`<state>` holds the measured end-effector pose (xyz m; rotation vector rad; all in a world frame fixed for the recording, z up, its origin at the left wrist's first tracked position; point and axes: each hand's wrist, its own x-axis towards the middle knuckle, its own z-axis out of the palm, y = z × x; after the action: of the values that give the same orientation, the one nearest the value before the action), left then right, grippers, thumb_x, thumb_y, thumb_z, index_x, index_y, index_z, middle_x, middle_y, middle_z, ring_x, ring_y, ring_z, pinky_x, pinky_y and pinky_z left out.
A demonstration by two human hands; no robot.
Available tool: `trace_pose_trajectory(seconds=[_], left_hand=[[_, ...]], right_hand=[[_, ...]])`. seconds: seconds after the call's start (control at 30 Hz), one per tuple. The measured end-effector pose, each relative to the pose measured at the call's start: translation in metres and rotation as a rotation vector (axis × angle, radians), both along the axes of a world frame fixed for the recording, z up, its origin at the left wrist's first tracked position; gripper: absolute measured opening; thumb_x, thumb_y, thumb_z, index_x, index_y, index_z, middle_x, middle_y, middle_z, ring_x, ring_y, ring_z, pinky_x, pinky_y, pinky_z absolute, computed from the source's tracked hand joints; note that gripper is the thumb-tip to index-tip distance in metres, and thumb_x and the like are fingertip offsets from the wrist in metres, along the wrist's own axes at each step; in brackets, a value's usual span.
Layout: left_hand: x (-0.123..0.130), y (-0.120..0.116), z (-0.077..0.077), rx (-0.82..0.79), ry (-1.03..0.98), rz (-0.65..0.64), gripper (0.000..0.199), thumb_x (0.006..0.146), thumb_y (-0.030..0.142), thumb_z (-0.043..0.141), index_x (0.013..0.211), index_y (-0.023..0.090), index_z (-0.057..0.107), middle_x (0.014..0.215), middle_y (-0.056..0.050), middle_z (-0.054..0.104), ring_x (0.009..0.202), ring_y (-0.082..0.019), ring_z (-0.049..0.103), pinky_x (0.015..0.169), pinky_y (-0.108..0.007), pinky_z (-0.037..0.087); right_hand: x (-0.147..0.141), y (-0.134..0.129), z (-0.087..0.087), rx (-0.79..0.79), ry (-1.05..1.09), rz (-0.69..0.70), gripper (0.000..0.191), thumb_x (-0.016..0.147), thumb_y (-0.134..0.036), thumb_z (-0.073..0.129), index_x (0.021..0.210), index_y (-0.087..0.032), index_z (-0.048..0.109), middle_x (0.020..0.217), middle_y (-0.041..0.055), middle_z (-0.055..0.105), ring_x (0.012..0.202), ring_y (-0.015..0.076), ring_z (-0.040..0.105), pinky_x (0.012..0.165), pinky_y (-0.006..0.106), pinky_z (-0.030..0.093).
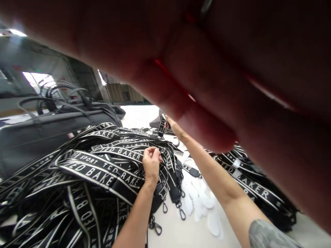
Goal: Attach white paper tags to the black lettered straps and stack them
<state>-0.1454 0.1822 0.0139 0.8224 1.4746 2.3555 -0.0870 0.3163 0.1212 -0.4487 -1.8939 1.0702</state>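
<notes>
My left hand (151, 161) is over the right side of a large heap of black webbing straps (103, 168) with white edges and lettering. Its fingers are curled together; whatever they may hold is hidden. Farther out, my right hand (173, 125) grips a lettered strap (161, 124), which rises in a loop beside the fingers. Below my left hand, strap ends with black tabs and metal snap hooks (182, 213) hang onto the white tabletop (178, 234).
Blurred fingers (201, 117), not mine, cover the upper right close to the lens. Dark bags (51, 134) with handles stand at left. White oval pieces (213, 220) lie between my arms. A second strap heap (256, 186) is at right.
</notes>
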Motion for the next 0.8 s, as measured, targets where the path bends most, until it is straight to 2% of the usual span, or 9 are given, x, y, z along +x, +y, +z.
trace_pose_trajectory(seconds=[0.13,0.2,0.27,0.33,0.4,0.47,0.53,0.7,0.8], left_hand=[[-0.001,-0.005,0.007,0.051,0.145,0.1,0.059,0.068,0.03,0.081,0.118,0.02,0.05,0.109,-0.008,0.059,0.095,-0.019,0.062,0.085,-0.032,0.052],[0.002,-0.011,0.013,0.037,0.332,0.113,0.076,0.067,0.031,0.085,0.131,0.023,0.047,0.135,-0.013,0.05,0.124,-0.026,0.052,0.108,-0.042,0.041],[0.011,-0.018,0.017,-0.002,0.51,0.005,0.084,0.066,0.035,0.086,0.139,0.026,0.045,0.147,-0.012,0.043,0.138,-0.03,0.039,0.118,-0.047,0.028],[0.025,-0.021,0.017,-0.019,0.541,-0.226,0.08,0.066,0.04,0.086,0.137,0.027,0.051,0.144,-0.011,0.049,0.137,-0.032,0.041,0.118,-0.047,0.03],[0.04,-0.02,0.016,-0.021,0.462,-0.41,0.057,0.072,0.045,0.08,0.122,0.023,0.064,0.123,-0.012,0.066,0.119,-0.032,0.06,0.105,-0.045,0.046],[0.048,-0.016,0.014,-0.033,0.375,-0.424,0.036,0.079,0.048,0.072,0.1,0.018,0.072,0.091,-0.012,0.073,0.085,-0.03,0.071,0.079,-0.041,0.058],[0.041,-0.013,0.012,-0.03,0.311,-0.275,0.028,0.082,0.045,0.067,0.089,0.017,0.072,0.074,-0.01,0.071,0.065,-0.026,0.068,0.063,-0.038,0.057],[-0.009,-0.015,0.01,0.058,0.237,0.303,0.025,0.083,0.03,0.059,0.105,0.02,0.068,0.108,-0.009,0.068,0.105,-0.027,0.061,0.103,-0.043,0.043],[-0.022,-0.017,0.011,0.059,0.284,0.379,0.03,0.086,0.028,0.054,0.113,0.02,0.065,0.116,-0.01,0.066,0.111,-0.025,0.059,0.107,-0.042,0.04]], right_hand=[[0.061,-0.016,0.039,0.032,0.145,0.268,0.043,0.093,-0.056,0.052,0.073,-0.019,0.057,0.064,0.0009,0.058,0.056,0.0115,0.052,0.058,0.026,0.043],[0.09,-0.027,0.052,0.023,0.133,0.425,0.039,0.09,-0.054,0.06,0.074,-0.019,0.058,0.061,0.0,0.057,0.052,0.0105,0.049,0.053,0.024,0.039],[0.111,-0.04,0.057,0.002,0.041,0.514,0.039,0.087,-0.054,0.064,0.075,-0.018,0.059,0.062,0.0,0.057,0.051,0.0097,0.048,0.05,0.023,0.036],[0.122,-0.052,0.057,-0.013,-0.089,0.55,0.04,0.086,-0.055,0.065,0.075,-0.017,0.059,0.062,-0.0001,0.057,0.051,0.0094,0.048,0.048,0.022,0.035],[0.127,-0.06,0.052,-0.029,-0.216,0.578,0.042,0.085,-0.055,0.066,0.074,-0.016,0.058,0.061,-0.0008,0.056,0.051,0.0093,0.048,0.047,0.021,0.034],[0.13,-0.063,0.044,-0.066,-0.294,0.613,0.043,0.083,-0.055,0.068,0.073,-0.015,0.059,0.059,-0.0018,0.055,0.049,0.0087,0.048,0.045,0.02,0.034],[0.135,-0.06,0.034,-0.119,-0.345,0.659,0.04,0.079,-0.053,0.073,0.079,-0.014,0.063,0.063,-0.0016,0.058,0.051,0.0082,0.049,0.045,0.019,0.036],[0.147,-0.042,0.01,-0.15,-0.565,0.656,0.038,0.065,-0.04,0.086,0.084,-0.014,0.066,0.072,0.0002,0.064,0.06,0.011,0.058,0.053,0.021,0.045],[0.145,-0.039,0.009,-0.137,-0.389,0.488,0.033,0.07,-0.04,0.083,0.079,-0.013,0.066,0.062,-0.0021,0.059,0.054,0.0089,0.053,0.05,0.02,0.041]])
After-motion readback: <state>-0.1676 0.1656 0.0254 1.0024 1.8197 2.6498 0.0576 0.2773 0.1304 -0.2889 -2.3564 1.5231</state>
